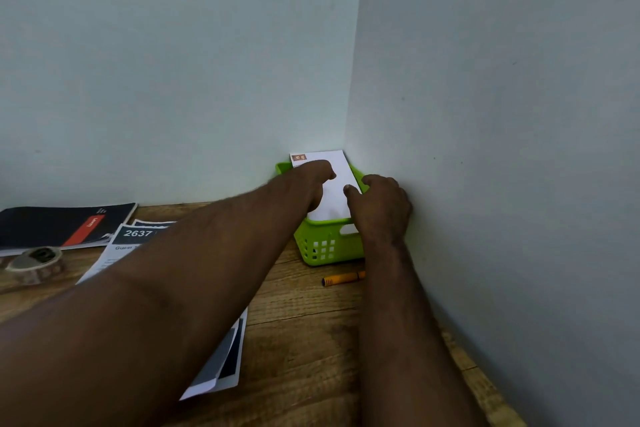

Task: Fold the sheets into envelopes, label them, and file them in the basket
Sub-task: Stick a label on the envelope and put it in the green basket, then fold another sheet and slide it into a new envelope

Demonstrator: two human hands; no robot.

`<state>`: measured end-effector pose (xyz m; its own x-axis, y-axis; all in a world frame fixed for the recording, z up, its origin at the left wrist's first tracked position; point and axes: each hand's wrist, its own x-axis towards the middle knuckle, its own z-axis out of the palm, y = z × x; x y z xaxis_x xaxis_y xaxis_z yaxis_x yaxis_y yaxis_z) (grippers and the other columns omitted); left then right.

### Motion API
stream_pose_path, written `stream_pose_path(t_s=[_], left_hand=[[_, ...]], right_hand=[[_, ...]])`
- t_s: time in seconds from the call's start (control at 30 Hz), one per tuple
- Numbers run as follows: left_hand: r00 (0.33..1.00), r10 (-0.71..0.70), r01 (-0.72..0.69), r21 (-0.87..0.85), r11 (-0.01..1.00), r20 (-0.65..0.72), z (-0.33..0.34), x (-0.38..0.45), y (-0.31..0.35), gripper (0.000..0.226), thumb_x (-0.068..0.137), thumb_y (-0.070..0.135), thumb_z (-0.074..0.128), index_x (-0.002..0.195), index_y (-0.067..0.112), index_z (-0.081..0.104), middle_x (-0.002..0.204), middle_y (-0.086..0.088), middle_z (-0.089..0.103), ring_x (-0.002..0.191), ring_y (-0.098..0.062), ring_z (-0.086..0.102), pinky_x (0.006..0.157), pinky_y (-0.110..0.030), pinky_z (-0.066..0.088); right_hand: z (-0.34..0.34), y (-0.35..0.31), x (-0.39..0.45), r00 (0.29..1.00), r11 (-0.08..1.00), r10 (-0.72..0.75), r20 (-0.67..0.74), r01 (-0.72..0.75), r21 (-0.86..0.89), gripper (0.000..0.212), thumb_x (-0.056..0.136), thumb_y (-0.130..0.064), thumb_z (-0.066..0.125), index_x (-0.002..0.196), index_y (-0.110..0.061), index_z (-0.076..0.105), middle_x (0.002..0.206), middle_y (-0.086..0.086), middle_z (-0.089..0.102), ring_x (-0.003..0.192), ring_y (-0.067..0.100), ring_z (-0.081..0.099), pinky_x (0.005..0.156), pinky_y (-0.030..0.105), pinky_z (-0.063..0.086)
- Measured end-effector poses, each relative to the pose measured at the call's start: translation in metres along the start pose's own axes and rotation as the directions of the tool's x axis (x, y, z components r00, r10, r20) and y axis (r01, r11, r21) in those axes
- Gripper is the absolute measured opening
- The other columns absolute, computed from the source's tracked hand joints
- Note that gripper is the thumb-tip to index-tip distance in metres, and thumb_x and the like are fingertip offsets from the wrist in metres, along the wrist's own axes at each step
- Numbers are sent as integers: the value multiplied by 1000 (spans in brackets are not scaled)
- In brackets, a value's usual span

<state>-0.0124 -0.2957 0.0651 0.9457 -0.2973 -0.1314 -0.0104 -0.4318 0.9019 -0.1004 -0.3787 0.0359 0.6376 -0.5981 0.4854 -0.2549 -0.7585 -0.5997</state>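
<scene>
**Envelope in the green basket**

Both hands reach into the green basket point(317, 246) in the far corner. The left hand point(317, 180) curls onto the white envelope point(337, 180); the right hand point(381, 208) grips its right edge. A near-left sheet point(138, 236) reads "2637".

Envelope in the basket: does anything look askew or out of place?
Yes. The envelope sticks out above the basket rim, leaning toward the wall corner, not fully seated. Both hands, left and right, are on it.

Both arms outstretched, left hand point(317, 180) fingers curled, right hand point(381, 208) curled
</scene>
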Motion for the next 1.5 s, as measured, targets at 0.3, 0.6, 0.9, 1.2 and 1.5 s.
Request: stream_pose_path(t_s=[0.3,0.6,0.9,1.2,1.5], left_hand=[[918,279,-331,-158,930,-281,-19,-22,19,75,91,11,58,153,14,17,157,-6,25,141,-22,31,105,-25,32],[832,536,-381,555,739,-144,-148,-69,-106,47,90,7,57,136,15,53,137,-8,55,127,-22,51,106,-26,35],[984,173,-131,789,600,32,-205,-119,-184,51,99,41,44,145,20,40,152,-5,38,137,-22,37,110,-30,28],[974,209,-66,777,627,-86,-200,-125,-209,66,92,62,41,146,24,36,152,-10,35,139,-27,32,112,-38,27],[975,211,-82,773,630,-69,-213,-125,-204,96,74,78,53,151,30,22,149,-5,36,136,-26,37,110,-42,34]], right_hand=[[-1,-16,-7,987,987,-135,-88,127,-94,38,89,-36,57,119,-14,63,117,12,59,111,32,51,91,38,38],[51,-104,-94,734,750,-659,165,627,210,27,78,-22,64,104,-16,70,100,11,65,94,30,60,81,40,49],[77,-83,-101,511,843,-491,706,482,237,55,83,-46,68,126,-13,60,135,4,56,125,17,49,99,21,33],[74,-85,-93,549,838,-535,642,441,322,21,74,-42,78,82,-23,76,84,-7,72,83,10,64,77,31,52],[78,-86,-92,571,825,-560,601,455,336,12,72,-29,81,74,-20,74,78,-3,72,80,14,66,77,35,53]])
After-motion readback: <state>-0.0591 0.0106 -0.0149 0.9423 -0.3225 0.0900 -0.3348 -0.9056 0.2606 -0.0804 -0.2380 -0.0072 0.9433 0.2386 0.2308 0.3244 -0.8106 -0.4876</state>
